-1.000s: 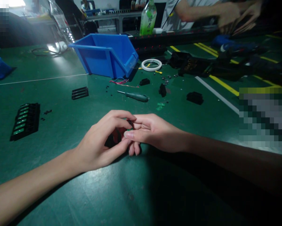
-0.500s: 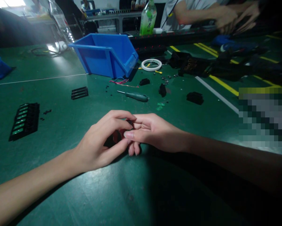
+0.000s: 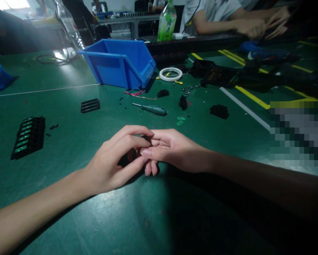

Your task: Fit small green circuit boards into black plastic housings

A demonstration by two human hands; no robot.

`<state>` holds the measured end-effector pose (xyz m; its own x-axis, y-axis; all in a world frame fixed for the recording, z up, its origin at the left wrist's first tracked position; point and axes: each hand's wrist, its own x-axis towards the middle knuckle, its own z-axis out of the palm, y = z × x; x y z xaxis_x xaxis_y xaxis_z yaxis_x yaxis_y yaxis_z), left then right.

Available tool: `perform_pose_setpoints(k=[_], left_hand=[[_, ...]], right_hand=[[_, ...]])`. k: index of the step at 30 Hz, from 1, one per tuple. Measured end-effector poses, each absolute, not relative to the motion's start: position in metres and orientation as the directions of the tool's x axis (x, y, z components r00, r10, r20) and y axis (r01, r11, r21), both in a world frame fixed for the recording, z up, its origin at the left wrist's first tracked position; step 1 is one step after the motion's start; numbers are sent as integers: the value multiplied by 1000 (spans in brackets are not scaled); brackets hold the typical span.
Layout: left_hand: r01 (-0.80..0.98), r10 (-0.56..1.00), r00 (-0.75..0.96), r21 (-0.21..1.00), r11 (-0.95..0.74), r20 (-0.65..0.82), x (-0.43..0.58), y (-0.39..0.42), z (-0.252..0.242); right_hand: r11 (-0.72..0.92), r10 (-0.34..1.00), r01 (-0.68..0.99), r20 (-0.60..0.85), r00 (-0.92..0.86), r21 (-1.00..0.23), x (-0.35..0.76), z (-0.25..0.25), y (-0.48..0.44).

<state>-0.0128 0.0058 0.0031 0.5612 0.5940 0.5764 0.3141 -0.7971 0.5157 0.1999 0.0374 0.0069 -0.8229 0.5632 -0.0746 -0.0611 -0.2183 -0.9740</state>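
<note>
A small dark part (image 3: 146,138) sits just below the middle of the frame, pinched where the fingertips of both hands meet. Most of it is hidden, so its shape cannot be told. The left hand (image 3: 112,163) curls over it from the lower left, thumb and fingers closed on the piece, with something dark in the shadow under its palm. The right hand (image 3: 174,148) comes in from the right, its thumb and forefinger pressed to the same piece and its other fingers resting on the green bench (image 3: 68,219).

Just above the hands lie two small green chips (image 3: 180,120) and a green-handled screwdriver (image 3: 152,108). At the left edge is a black tray (image 3: 28,136) holding green pieces. A blue bin (image 3: 120,62) stands in the upper middle, with a white tape ring (image 3: 171,74) to its right. At the upper right, a co-worker's hands (image 3: 254,26) rest on the far side.
</note>
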Motion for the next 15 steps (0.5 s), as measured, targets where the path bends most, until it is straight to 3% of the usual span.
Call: perform_pose_setpoints(k=[15], left_hand=[[294,644,525,591,-751,557,-11,5,1]], right_hand=[[-206,569,-43,-84,-818,-978,200,7,38]])
